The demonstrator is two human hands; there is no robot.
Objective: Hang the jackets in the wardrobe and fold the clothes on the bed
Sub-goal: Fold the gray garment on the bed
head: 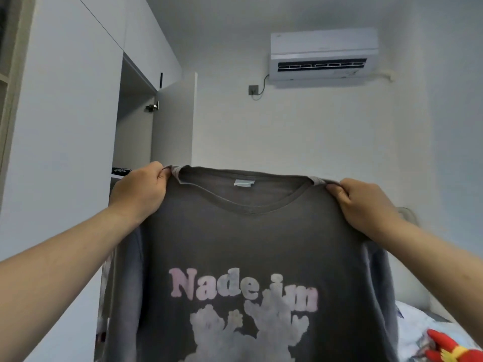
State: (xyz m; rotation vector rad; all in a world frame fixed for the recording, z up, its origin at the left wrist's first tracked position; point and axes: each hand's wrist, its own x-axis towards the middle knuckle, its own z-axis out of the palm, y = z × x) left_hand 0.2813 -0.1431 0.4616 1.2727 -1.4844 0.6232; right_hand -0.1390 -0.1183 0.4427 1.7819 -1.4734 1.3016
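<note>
Head view: left hand (138,194) and right hand (366,205) each pinch a shoulder of the grey t-shirt (248,244), holding it spread and hanging print-side toward the camera, in front of the open wardrobe (65,126) and above the bed (415,325) at lower right.

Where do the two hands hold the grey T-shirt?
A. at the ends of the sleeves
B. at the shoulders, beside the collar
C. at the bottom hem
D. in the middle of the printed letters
B: the left hand and the right hand each pinch the grey T-shirt at a shoulder, beside the collar.
</note>
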